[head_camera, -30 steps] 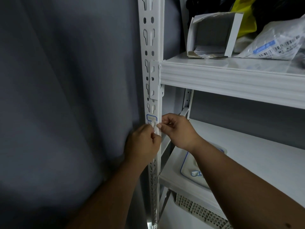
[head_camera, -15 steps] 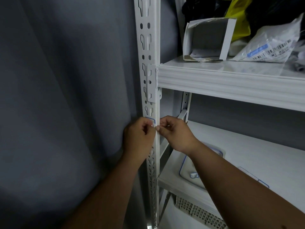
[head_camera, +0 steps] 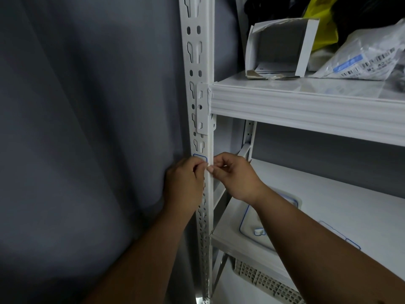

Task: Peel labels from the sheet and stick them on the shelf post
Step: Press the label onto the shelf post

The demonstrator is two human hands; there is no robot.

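Both hands are at the white slotted shelf post (head_camera: 198, 62), just below the bracket where the upper shelf (head_camera: 306, 106) joins it.

Left hand (head_camera: 185, 185): on the post's outer face, fingers curled, thumb and forefinger tips pressed together at the post's front edge. They appear to pinch the left edge of a small white label; the label itself is mostly hidden between the two hands, so its outline cannot be made out.

Right hand (head_camera: 236, 176): on the inner side of the post, fingers curled, thumb and forefinger tips meeting directly opposite the left hand's fingertips and almost touching them. It appears to pinch the same label from the right.

Label with blue outline (head_camera: 199, 156): stuck on the post face, directly above the left hand's knuckles; its lower part is covered by the fingers.

Label sheet (head_camera: 247, 222): lies flat on the lower shelf (head_camera: 350, 194), below and behind the right wrist, partly hidden by the right forearm. Blue outlines visible on it; a small white scrap (head_camera: 258, 231) rests near its front.

Further blue-outlined pieces (head_camera: 350, 242) lie on the lower shelf to the right of the right forearm.

Above the hands, on the upper shelf: an open white carton (head_camera: 282, 47), a clear barcoded bag (head_camera: 368, 60), a yellow bag (head_camera: 320, 25).

Left of the left hand: grey curtain (head_camera: 87, 128). Below the right forearm: a slotted grey crate (head_camera: 267, 281).
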